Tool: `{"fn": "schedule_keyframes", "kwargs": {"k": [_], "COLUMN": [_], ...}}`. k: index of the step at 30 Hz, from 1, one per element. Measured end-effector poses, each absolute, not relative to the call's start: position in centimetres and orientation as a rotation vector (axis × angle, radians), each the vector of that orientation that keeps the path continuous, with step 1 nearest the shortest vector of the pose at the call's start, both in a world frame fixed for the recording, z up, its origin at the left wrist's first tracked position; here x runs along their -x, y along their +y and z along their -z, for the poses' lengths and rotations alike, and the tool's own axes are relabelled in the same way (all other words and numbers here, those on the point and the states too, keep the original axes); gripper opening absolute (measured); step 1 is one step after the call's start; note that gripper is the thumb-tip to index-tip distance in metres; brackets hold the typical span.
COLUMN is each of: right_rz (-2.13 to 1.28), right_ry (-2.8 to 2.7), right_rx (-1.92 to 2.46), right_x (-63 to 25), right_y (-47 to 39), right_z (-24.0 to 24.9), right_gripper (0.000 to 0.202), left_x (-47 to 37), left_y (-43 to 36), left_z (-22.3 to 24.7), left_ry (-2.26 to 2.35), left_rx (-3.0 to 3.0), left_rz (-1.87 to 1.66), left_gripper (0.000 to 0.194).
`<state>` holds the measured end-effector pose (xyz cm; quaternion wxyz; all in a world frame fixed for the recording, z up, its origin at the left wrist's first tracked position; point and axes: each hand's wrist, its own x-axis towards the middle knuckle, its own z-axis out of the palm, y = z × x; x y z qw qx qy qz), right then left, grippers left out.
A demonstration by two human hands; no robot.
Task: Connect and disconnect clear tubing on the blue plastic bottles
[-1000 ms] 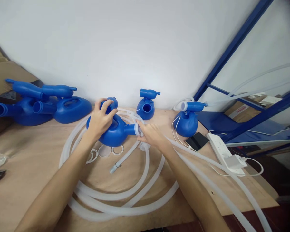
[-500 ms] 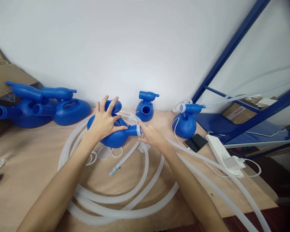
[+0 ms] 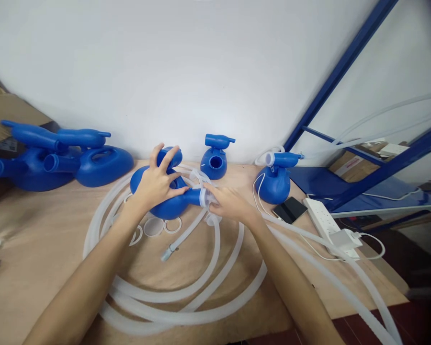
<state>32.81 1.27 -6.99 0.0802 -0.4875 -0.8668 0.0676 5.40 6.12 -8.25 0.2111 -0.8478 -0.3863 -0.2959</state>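
A blue urinal bottle [image 3: 170, 206] lies in front of me on the table, its neck pointing right. My left hand [image 3: 157, 184] steadies it from above, fingers spread and thumb along the neck. A white ring [image 3: 202, 197] sits at the bottle's mouth. My right hand [image 3: 230, 203] pinches a clear plastic cap [image 3: 210, 198] at that mouth; its fingers partly hide the cap. Behind my left fingers shows a loose blue bulb-shaped part [image 3: 175, 157]. Below the bottle lie a translucent disc [image 3: 153, 227] and a white ring [image 3: 173, 225].
Coiled translucent hose [image 3: 187, 316] surrounds the bottle. More blue bottles [image 3: 106, 167] stand left; others [image 3: 214, 165] stand at the back and right. A phone [image 3: 289, 210] and power strip [image 3: 321, 223] lie right, beside a blue metal shelf [image 3: 309, 177].
My right hand has shifted slightly right, and more of the clear cap shows between its fingers and the ring. My left hand keeps its place on the bottle. The view has shifted a little.
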Motion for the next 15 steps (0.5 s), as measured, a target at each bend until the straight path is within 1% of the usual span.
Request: {"fn": "schedule_keyframes", "kwargs": {"k": [3,4,8,10,12,15], "right_rz": [-0.443,-0.52,-0.849,-0.99,-1.041,-1.009], "right_ry": [-2.507,-2.451,-2.195,-2.113,-2.084,-2.104], "right_rx": [1.264,1.214,1.083,1.022,0.988,0.978], "right_x": [-33.1,-33.0,-32.4,-32.1,-31.7,-31.1], "right_y": [1.7,2.1,3.6,4.1,4.3,4.1], "right_z": [6.6,6.7,7.6,8.1,8.4,8.4], "right_gripper": [0.082,0.081,0.06,0.057,0.057,0.058], "left_x": [-5.3,-5.3,-5.1,-5.1,-5.3,-5.8], "left_y": [6.1,6.1,6.1,6.2,6.2,6.1], "left_z": [8.2,8.1,8.1,8.2,8.3,8.3], "left_ry": [-1.086,-1.085,-1.07,-1.075,-1.085,-1.088], "left_rx": [2.337,2.333,2.326,2.327,2.34,2.355], "left_rz": [0.823,0.833,0.86,0.855,0.851,0.863], "left_gripper": [0.046,0.045,0.042,0.041,0.041,0.039]}}
